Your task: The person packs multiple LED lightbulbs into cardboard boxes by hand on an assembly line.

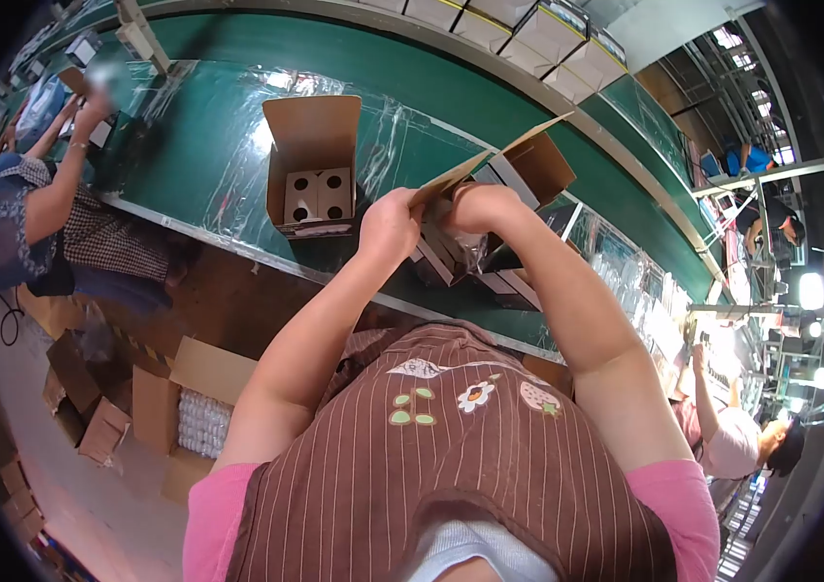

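Note:
My left hand point(391, 231) is closed on the raised flap of a small open cardboard box point(439, 254), on its left side. Inside the opening of that box, my right hand point(483, 208) has its fingers closed around clear plastic point(473, 250). The fingertips of both hands are partly hidden by the flap and the box. To the left stands another open box point(313, 175), holding white blocks with black round holes. Just right of my hands is a further open box point(538, 167) with its flap up.
A green work table point(208, 145) runs across the view, with white boxes point(567, 48) along its far side. At left, a person point(53, 209) works at the table. An open carton point(200, 412) sits on the floor. Other people are at the right.

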`<action>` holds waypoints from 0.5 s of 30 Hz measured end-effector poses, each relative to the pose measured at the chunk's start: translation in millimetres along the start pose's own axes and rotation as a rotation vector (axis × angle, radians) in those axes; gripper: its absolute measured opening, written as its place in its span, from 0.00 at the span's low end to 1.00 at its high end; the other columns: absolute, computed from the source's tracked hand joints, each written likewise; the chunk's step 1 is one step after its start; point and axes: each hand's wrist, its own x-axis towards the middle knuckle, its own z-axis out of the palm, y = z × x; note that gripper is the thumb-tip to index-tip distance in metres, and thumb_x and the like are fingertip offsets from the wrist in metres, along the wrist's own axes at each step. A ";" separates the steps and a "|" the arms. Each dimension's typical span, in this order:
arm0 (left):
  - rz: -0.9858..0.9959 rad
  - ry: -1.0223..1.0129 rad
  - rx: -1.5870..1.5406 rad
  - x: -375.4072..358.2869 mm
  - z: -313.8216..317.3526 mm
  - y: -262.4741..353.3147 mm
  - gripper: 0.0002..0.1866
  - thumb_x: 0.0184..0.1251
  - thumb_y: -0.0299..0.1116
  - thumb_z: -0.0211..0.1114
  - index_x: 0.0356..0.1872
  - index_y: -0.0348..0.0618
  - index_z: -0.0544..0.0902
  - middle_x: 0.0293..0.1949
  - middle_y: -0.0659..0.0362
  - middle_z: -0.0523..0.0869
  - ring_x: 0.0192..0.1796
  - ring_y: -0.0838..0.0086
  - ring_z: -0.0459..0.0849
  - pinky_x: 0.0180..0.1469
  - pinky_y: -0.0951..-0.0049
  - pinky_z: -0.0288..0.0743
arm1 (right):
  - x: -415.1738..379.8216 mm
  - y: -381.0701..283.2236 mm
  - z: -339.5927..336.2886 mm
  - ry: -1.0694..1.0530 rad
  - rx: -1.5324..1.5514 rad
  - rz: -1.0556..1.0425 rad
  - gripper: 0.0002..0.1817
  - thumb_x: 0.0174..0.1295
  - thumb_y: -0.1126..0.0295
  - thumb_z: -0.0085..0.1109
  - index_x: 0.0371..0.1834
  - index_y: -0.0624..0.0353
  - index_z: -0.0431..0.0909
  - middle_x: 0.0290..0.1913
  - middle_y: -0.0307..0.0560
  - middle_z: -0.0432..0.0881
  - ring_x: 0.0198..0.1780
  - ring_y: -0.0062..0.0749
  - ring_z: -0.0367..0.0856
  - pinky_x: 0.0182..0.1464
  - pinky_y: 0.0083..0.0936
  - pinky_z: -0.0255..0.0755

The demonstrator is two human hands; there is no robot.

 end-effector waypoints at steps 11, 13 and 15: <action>-0.064 0.031 -0.038 6.6 48.8 -8.8 0.10 0.56 0.35 0.60 0.31 0.48 0.89 0.34 0.47 0.86 0.40 0.51 0.85 0.44 0.54 0.78 | 68.7 45.5 119.8 0.004 -0.068 -0.458 0.29 0.61 0.55 0.53 0.66 0.49 0.72 0.68 0.49 0.72 0.69 0.44 0.69 0.68 0.37 0.66; 0.035 -0.005 0.078 9.2 48.6 -9.9 0.10 0.56 0.34 0.59 0.31 0.47 0.89 0.34 0.49 0.86 0.41 0.52 0.86 0.45 0.55 0.79 | 74.0 40.2 115.0 0.003 -0.085 -0.402 0.28 0.61 0.55 0.53 0.65 0.50 0.72 0.67 0.50 0.72 0.68 0.45 0.70 0.67 0.37 0.66; -0.009 0.033 0.028 8.1 48.3 -10.1 0.10 0.56 0.34 0.59 0.32 0.48 0.89 0.34 0.51 0.86 0.41 0.53 0.86 0.45 0.56 0.79 | 79.4 35.1 110.9 0.006 -0.093 -0.362 0.28 0.61 0.55 0.53 0.64 0.51 0.73 0.66 0.51 0.73 0.67 0.45 0.71 0.66 0.38 0.67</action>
